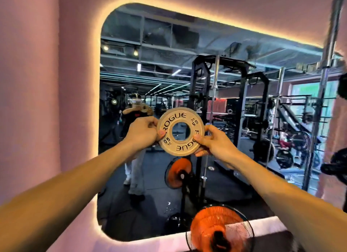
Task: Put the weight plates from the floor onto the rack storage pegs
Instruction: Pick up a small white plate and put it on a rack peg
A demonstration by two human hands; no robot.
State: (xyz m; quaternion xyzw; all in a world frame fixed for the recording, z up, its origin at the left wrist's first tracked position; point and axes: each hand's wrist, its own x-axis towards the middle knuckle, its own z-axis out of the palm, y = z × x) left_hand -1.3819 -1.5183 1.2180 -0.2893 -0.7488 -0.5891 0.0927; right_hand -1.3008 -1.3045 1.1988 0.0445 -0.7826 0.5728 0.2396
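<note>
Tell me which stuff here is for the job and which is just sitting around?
For the job:
small weight plate, held by left hand and right hand

Just around:
mirror
orange fan
pink wall

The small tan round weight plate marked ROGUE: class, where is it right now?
In the head view the small tan round weight plate is held upright at centre frame between the left hand and right hand, before the backlit wall mirror.

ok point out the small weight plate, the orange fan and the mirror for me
small weight plate [180, 152], head view, on its lower face by the lettering
orange fan [212, 221], head view, on the orange blades behind the grille
mirror [120, 79], head view, on the glass at upper left
</note>
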